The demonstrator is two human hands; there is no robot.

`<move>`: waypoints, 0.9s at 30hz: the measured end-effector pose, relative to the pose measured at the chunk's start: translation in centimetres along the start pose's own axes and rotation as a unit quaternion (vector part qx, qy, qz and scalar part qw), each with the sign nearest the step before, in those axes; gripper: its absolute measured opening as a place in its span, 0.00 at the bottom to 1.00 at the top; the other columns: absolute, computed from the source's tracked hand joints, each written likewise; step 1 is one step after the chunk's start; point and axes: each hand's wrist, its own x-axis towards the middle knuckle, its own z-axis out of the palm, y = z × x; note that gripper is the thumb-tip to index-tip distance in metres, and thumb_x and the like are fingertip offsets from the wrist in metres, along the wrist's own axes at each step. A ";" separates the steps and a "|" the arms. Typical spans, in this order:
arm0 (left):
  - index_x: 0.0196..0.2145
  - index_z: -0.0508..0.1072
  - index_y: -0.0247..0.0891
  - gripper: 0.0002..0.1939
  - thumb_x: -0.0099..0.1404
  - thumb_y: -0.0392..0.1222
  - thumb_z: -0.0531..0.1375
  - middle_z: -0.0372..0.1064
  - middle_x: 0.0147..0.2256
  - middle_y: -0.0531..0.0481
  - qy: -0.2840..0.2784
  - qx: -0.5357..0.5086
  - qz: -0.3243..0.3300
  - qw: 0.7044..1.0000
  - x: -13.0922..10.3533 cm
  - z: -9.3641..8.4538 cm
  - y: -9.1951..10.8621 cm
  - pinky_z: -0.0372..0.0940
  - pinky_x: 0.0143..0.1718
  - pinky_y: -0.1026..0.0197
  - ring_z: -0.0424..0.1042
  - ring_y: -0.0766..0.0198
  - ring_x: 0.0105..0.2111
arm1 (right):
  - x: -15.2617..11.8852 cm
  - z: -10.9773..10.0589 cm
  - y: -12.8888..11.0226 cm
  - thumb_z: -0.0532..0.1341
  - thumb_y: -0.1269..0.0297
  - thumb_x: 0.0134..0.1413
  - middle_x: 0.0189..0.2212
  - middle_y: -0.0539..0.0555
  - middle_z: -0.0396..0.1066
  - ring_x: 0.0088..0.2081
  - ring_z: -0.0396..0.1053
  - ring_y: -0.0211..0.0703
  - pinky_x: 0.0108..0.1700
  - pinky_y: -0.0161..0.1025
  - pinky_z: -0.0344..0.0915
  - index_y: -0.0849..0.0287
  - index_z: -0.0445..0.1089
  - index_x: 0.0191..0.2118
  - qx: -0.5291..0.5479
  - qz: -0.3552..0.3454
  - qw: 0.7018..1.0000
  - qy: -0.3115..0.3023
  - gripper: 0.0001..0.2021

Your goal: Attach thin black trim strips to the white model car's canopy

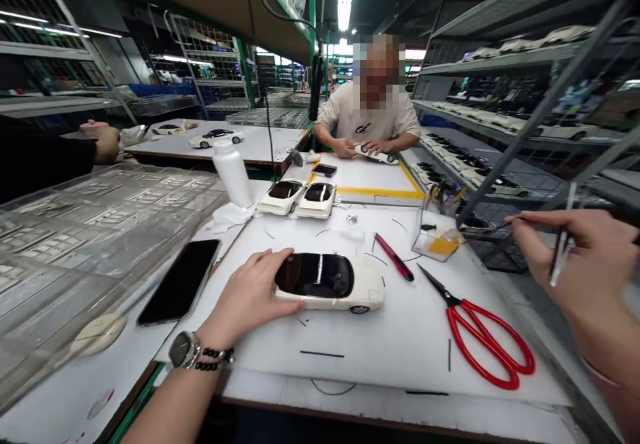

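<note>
The white model car (367,291) sat wheels down on the bench (390,364) at the centre of the frame. The left hand (250,291) was curled round the car's left end, thumb along the near side and fingers at the far side. The right hand (575,251), near the right edge of the frame and clear of the car, pinched a thin dark rod (535,217) and also had a slim silvery tool (563,247) among its fingers; blur hid what kind. The likeliest trouble seemed a slip: a thin tip brought in badly angled could have marked the pale body or glossy dark top, and a hold at one end alone could have let the car swivel. Carrying two tools together, that hand might have dropped one. Red-handled scissors (493,341) and a red-and-black cutter (393,256) lay between car and right hand, so a low sweep could have caught them. A clear box (435,244) stood beyond the scissors. A phone (180,281) lay at left, a white bottle (233,174) stood above it, near two parked cars (317,204), and a co-worker (370,121) sat at upper centre.
</note>
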 end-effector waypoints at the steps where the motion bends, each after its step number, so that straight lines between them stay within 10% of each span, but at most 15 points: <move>1: 0.60 0.59 0.41 0.42 0.52 0.59 0.65 0.67 0.54 0.43 0.002 0.009 0.005 1.000 0.1 -0.2 -0.1 0.64 0.53 0.47 0.63 0.45 0.56 | 0.2 0.1 0.3 0.55 0.44 0.53 0.23 0.57 0.72 0.28 0.68 0.45 0.36 0.44 0.59 0.58 0.73 0.28 0.003 -0.005 1.000 0.011 0.21; 12: 0.59 0.61 0.38 0.48 0.41 0.51 0.70 0.65 0.55 0.41 -0.116 -0.090 0.124 0.981 4.1 -1.1 0.7 0.59 0.56 0.44 0.64 0.43 0.54 | -0.4 4.5 1.2 0.55 0.60 0.57 0.30 0.56 0.73 0.37 0.68 0.46 0.47 0.46 0.52 0.59 0.72 0.34 0.022 -0.038 0.998 -0.047 0.10; 21: 0.56 0.60 0.43 0.45 0.40 0.43 0.70 0.63 0.55 0.43 0.047 -0.280 0.055 0.957 2.0 0.1 0.7 0.58 0.58 0.44 0.63 0.44 0.55 | -4.4 0.6 0.6 0.57 0.57 0.59 0.45 0.56 0.74 0.42 0.71 0.49 0.51 0.49 0.54 0.57 0.66 0.43 0.054 -0.089 0.993 -0.049 0.11; 27: 0.58 0.52 0.40 0.48 0.45 0.49 0.71 0.64 0.52 0.41 0.147 -0.495 -0.040 0.856 8.1 0.1 3.9 0.61 0.56 0.45 0.65 0.47 0.53 | -10.2 -3.5 -0.6 0.60 0.58 0.57 0.47 0.60 0.72 0.41 0.71 0.52 0.53 0.56 0.58 0.58 0.65 0.46 0.112 -0.071 0.990 -0.050 0.13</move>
